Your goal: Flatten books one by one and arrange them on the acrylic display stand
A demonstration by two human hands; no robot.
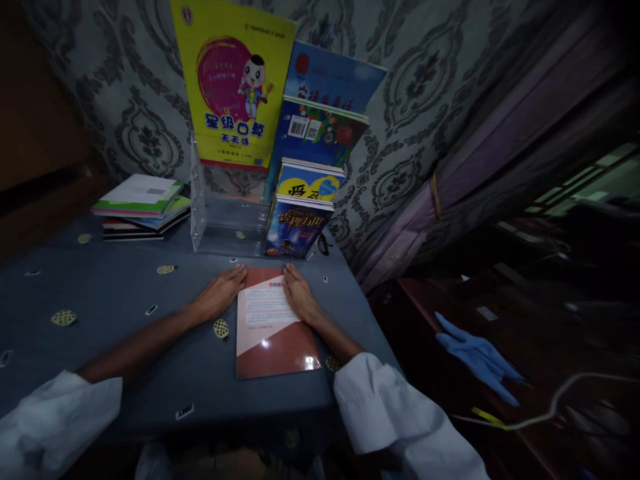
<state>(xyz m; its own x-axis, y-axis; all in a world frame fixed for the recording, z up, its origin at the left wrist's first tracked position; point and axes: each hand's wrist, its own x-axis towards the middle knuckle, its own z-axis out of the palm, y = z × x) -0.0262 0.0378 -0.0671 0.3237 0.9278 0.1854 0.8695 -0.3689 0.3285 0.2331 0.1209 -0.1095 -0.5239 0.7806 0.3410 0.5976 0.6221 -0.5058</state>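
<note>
A red-brown and pale pink book lies flat near the table's front edge, its glossy cover turned up with printed text on it. My left hand rests at its upper left edge, fingers stretched out. On the upper right part of the cover lies my right hand, its fingers extended and flat. Just beyond both hands stands a clear acrylic book rack. Its right side holds several upright books, with a dark blue book in front. A yellow workbook stands tall at the rack's back left.
A stack of books and notebooks sits left of the rack. The table carries a blue-grey pineapple-print cloth. Patterned wallpaper rises behind. To the right, a blue glove and a pale cable lie on a dark red surface.
</note>
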